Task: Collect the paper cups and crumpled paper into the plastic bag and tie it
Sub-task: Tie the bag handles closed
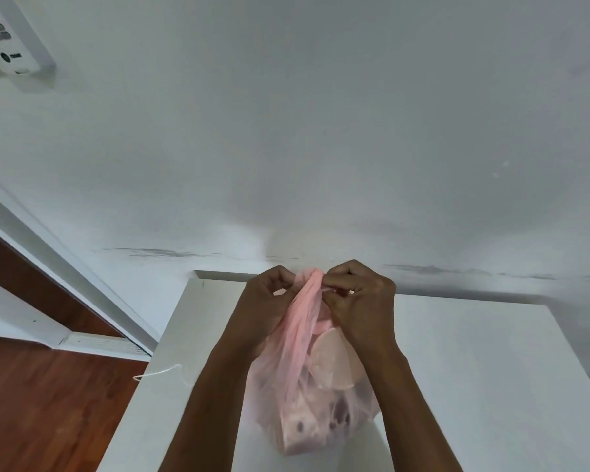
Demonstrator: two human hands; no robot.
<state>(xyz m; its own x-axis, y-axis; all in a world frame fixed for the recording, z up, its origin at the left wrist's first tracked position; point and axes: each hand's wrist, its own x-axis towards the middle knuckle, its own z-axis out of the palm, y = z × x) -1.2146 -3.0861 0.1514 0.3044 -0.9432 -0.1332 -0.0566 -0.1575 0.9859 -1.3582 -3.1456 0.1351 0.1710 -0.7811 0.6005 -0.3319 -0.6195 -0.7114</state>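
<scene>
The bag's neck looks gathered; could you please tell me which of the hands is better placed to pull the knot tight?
Probably the right hand: its fingers pinch the top of the bag neck. The left hand grips the neck just beside it and can hold it steady.

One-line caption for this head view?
Both hands, left and right, pinch the gathered neck of a translucent pink plastic bag holding paper cups.

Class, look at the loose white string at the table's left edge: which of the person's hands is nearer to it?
Left. The left hand grips the pink bag on the side toward the string; the right hand grips it farther away.
</scene>
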